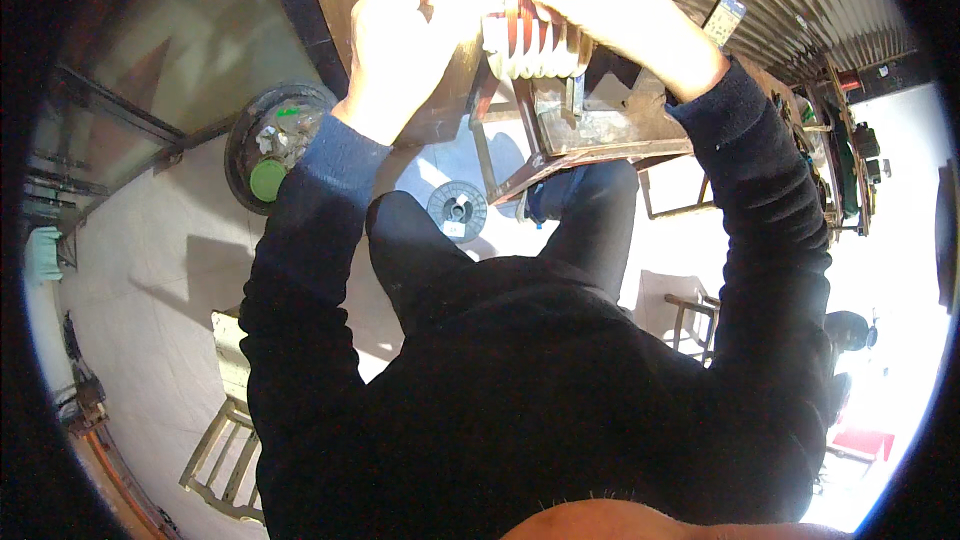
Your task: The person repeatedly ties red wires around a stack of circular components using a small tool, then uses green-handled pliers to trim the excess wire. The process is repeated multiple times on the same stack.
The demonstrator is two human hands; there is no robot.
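At the top centre of the frame is a slotted coil core (540,48), possibly a motor stator, with pale curved fins and red-brown strands between them. Your left hand (405,35) is just left of it, fingers curled inward; glare and the frame's top edge hide the fingertips, so you cannot tell whether it grips anything. Your right hand (625,10) reaches in from the upper right, bent fingers against the core's upper part; how tightly they close cannot be told.

Below the core, right of centre, is a metal-framed wooden stand (630,123). A dark wire spool (457,210) lies on the floor between your feet, and a black bin (237,140) of scraps sits at left.

The likeliest trouble is a misplaced strand, since the bright light bleaches out your fingertips. Pulling hard could bend a fin or nick a strand. A shifting foot could knock the spool.
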